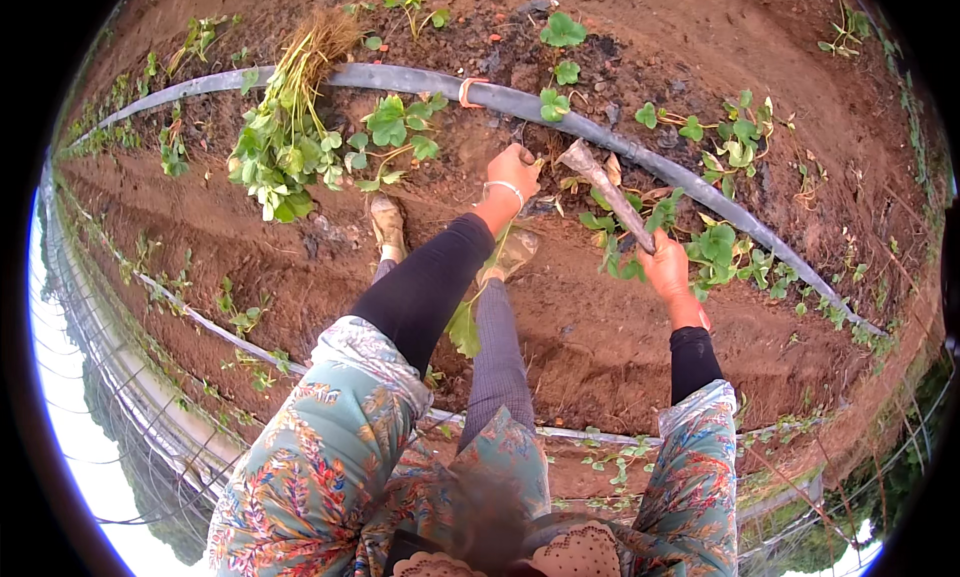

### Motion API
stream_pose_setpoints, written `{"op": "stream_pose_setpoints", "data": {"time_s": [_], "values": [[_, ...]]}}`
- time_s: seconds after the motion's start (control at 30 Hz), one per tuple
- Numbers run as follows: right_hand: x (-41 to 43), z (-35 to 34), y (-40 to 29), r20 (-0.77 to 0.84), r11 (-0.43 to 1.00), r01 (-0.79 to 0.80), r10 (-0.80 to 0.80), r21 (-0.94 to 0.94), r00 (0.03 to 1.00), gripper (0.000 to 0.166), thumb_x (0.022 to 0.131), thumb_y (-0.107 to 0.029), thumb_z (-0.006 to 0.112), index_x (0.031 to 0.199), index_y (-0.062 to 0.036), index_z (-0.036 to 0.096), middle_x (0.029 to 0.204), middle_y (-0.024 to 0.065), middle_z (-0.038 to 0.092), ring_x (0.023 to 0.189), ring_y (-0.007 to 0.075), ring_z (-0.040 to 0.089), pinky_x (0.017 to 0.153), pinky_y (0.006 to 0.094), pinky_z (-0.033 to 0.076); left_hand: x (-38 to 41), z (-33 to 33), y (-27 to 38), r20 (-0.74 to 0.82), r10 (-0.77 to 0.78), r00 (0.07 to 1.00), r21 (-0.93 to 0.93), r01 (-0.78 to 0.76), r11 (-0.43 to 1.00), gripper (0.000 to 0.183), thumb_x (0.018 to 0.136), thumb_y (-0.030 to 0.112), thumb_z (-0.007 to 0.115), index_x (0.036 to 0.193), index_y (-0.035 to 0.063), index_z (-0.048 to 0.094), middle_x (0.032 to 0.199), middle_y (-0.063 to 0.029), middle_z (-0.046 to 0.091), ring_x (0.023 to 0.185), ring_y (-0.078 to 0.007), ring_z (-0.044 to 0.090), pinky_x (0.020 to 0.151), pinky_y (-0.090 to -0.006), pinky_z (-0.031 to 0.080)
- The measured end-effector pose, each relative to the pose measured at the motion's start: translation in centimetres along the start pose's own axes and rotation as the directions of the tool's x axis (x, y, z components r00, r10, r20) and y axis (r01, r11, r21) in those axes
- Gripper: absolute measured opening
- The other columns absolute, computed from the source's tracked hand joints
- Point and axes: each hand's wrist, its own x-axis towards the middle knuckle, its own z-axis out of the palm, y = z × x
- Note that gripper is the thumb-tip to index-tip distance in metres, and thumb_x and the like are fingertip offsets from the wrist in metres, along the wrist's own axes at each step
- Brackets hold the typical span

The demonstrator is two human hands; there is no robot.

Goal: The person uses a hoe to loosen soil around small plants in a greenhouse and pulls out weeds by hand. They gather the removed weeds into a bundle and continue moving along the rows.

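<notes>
My left hand (514,176) is closed low over the brown soil bed, just short of the grey hose. From it a thin green stem trails toward me, ending in a strawberry leaf (465,328) that hangs in front of my leg. Its root end is mostly hidden by my fingers. My right hand (666,271) grips a soil-caked digging tool (611,194) by its shaft. The tool's flared end points at the ground, a short way right of my left hand. A bundle of bare-root strawberry seedlings (289,138) lies across the hose to the left, roots pointing away.
A grey irrigation hose (420,78) curves along the bed, with an orange band (472,93) around it. Rooted strawberry plants (716,247) grow on both sides. My shoes (388,221) stand in the furrow. Another thin hose (217,328) runs behind my feet.
</notes>
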Motion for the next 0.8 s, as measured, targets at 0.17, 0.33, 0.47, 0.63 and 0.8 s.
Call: {"op": "stream_pose_setpoints", "data": {"time_s": [0.17, 0.33, 0.47, 0.63, 0.8], "values": [[-0.4, 0.7, -1.1, -0.055, 0.997, 0.039, -0.036, 0.060, 0.998, 0.021, 0.065, -0.016, 0.065, 0.080, -0.0064, 0.053, 0.066, 0.0155, 0.058, 0.064, 0.0334, 0.057, 0.057, 0.0386, 0.045, 1.5, 1.5, -2.9, -0.092, 0.385, 0.918, 0.467, -0.302, 0.831, 0.010, 0.064, 0.009, 0.062, 0.070, 0.0034, 0.055, 0.071, -0.0163, 0.058, 0.072, -0.0333, 0.055, 0.067, -0.0379, 0.045], [-3.8, 0.5, -3.4, -0.105, 0.947, 0.008, 0.026, 0.320, 0.994, 0.020, 0.067, -0.011, 0.063, 0.083, -0.0034, 0.053, 0.063, 0.0149, 0.056, 0.056, 0.0290, 0.056, 0.055, 0.0320, 0.045, 1.4, 2.3, -1.8, -0.076, 0.274, 0.959, 0.487, -0.205, 0.849, 0.008, 0.066, 0.005, 0.056, 0.074, 0.0035, 0.058, 0.077, -0.0181, 0.057, 0.075, -0.0320, 0.057, 0.070, -0.0375, 0.046], [-8.4, 1.6, -4.3, -0.137, 0.891, -0.154, 0.232, 0.427, 0.963, 0.021, 0.068, -0.009, 0.063, 0.085, -0.0006, 0.054, 0.061, 0.0146, 0.055, 0.053, 0.0184, 0.055, 0.056, 0.0293, 0.045, 2.0, 2.2, -2.6, -0.104, 0.292, 0.951, 0.531, -0.195, 0.825, 0.007, 0.067, 0.006, 0.056, 0.073, 0.0023, 0.059, 0.077, -0.0191, 0.058, 0.074, -0.0318, 0.058, 0.068, -0.0373, 0.047], [-8.8, 3.9, -5.8, -0.062, 0.823, -0.286, 0.360, 0.491, 0.931, 0.023, 0.070, -0.009, 0.062, 0.089, 0.0015, 0.055, 0.061, 0.0118, 0.057, 0.057, 0.0107, 0.053, 0.057, 0.0282, 0.045, 2.1, 3.0, -2.6, -0.135, 0.284, 0.949, 0.478, -0.189, 0.858, 0.008, 0.065, 0.009, 0.060, 0.069, 0.0030, 0.059, 0.073, -0.0168, 0.059, 0.071, -0.0311, 0.058, 0.067, -0.0377, 0.046], [-8.3, 4.4, -9.1, -0.014, 0.704, -0.309, 0.413, 0.639, 0.911, 0.017, 0.072, -0.007, 0.063, 0.084, 0.0004, 0.055, 0.061, 0.0042, 0.056, 0.055, 0.0068, 0.045, 0.050, 0.0249, 0.041, 2.5, 2.4, -3.4, -0.062, 0.301, 0.952, 0.407, -0.251, 0.878, 0.011, 0.063, 0.009, 0.062, 0.073, 0.0031, 0.061, 0.074, -0.0148, 0.061, 0.073, -0.0301, 0.058, 0.069, -0.0359, 0.046]]}}
